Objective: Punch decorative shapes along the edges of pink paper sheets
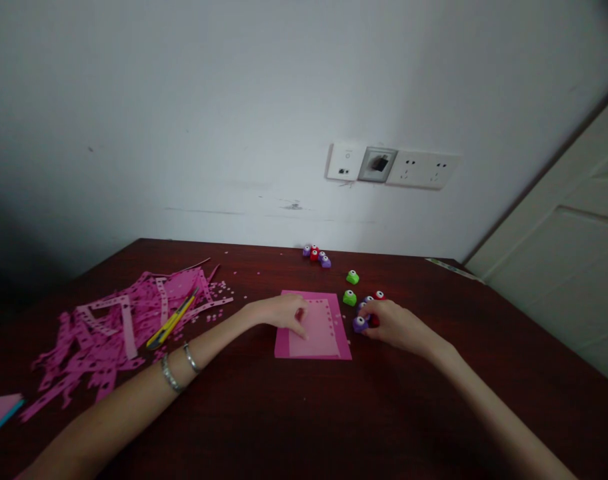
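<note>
My right hand (397, 325) has its thumb and fingertips closed on a purple craft punch (360, 325) at the right of the paper. Beside those fingers stand more small punches, among them a red punch (379, 295) and a green punch (350, 297); my fingers partly cover some of this group. A light pink sheet (317, 340) with a line of small punched holes along its top and right side lies on a darker pink sheet (283, 343). My left hand (284, 312) rests over the left part of both sheets, thumb and index finger apart, gripping nothing visible.
Pink paper strips (104, 333) and tiny cut-outs spread across the left of the dark wooden table (304, 420). On them lies a yellow utility knife (171, 322). Several red and purple punches (315, 255) sit near the wall. A pink pad (1, 412) is at the left edge.
</note>
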{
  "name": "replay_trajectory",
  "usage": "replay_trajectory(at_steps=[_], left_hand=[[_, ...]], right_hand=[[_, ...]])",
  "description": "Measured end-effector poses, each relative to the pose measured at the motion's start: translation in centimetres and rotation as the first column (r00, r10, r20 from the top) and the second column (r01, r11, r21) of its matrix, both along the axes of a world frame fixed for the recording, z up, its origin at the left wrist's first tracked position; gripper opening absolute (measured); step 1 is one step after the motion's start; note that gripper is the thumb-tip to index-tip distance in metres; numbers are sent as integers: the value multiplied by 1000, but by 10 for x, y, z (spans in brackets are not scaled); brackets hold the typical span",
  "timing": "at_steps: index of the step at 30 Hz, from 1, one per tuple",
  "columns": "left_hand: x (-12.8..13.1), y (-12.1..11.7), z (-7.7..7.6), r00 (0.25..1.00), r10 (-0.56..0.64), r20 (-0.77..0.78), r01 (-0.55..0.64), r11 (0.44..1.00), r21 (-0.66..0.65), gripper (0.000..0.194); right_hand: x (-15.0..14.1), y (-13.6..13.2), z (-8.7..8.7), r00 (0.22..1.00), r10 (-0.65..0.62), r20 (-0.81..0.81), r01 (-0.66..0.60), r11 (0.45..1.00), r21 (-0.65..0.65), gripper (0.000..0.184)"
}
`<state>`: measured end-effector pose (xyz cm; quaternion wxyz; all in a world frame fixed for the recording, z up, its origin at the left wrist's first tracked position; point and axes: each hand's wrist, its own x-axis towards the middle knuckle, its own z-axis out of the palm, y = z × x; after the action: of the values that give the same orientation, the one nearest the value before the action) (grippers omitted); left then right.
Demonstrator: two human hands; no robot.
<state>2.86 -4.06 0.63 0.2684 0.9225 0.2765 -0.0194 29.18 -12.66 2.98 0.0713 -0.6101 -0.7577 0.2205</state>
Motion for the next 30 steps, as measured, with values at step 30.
replay_trajectory(at_steps=[30], left_hand=[[2,85,-2,827,417,377,-489,864,116,18]], right_hand=[[-38,-22,18,963,255,-93,-251,967,53,19]])
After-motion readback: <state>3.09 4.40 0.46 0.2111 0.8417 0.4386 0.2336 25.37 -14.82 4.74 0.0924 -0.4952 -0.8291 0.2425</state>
